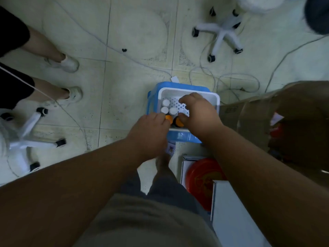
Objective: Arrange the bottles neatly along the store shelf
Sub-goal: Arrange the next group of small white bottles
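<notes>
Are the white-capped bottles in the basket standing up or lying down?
Standing up. The three white-capped bottles show only their round caps from above, side by side in the white basket.

The left hand covers most of one orange-capped bottle at the lower edge of the white basket, so its grip cannot be judged; the right hand hides the basket's right half and part of a second orange cap; bottle bodies lie out of sight below their white caps; the red disc at lower right is partly behind the right forearm; the cardboard box runs off the right edge, its contents dark and unclear.
</notes>
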